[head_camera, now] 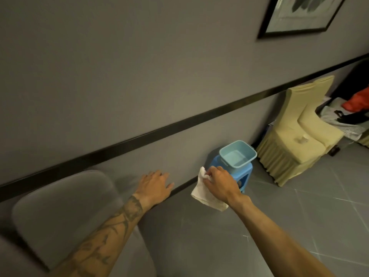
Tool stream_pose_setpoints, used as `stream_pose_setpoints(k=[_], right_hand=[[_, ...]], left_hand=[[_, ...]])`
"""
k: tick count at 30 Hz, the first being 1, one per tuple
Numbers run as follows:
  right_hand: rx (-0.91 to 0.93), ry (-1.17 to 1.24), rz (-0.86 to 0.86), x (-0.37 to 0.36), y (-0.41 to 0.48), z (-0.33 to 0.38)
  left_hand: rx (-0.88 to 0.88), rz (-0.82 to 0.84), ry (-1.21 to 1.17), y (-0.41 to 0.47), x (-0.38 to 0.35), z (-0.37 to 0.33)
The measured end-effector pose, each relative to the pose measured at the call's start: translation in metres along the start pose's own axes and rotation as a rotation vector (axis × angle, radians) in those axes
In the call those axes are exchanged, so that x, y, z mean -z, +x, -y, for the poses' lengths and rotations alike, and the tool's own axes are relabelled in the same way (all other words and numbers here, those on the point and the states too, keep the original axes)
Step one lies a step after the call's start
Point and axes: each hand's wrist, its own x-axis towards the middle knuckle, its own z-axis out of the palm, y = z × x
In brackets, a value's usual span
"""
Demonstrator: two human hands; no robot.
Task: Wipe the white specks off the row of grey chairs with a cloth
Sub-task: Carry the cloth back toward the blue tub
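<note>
A grey upholstered chair (60, 206) fills the lower left, its rounded back toward the wall. My left hand (155, 186) is stretched out past the chair's right side with fingers spread, holding nothing, near the wall's base. My right hand (219, 184) is pinched on a crumpled white cloth (203, 194) that hangs below it over the floor. Just beyond that hand stands a light blue basin (237, 154) with water in it, resting on a blue plastic stool (245, 172).
A grey wall with a black rail (179, 122) runs diagonally across. A chair in a yellow skirted cover (299, 132) stands at the right by the wall, with clothes and an orange item (357, 102) behind it. Grey floor tiles (299, 216) spread to the lower right. A framed picture (299, 15) hangs above.
</note>
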Motion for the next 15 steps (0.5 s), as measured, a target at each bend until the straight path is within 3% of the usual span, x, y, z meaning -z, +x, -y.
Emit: stream_pose_setpoints(k=[7, 15], right_hand=[[0.048, -0.011, 0.020, 0.055, 0.104, -0.127], [0.131, -0.041, 0.139, 0.104, 0.217, -0.268]], left_hand=[[0.015, -0.027, -0.003, 0.116, 0.008, -0.114], [0.162, -0.032, -0.062, 0.228, 0.010, -0.237]])
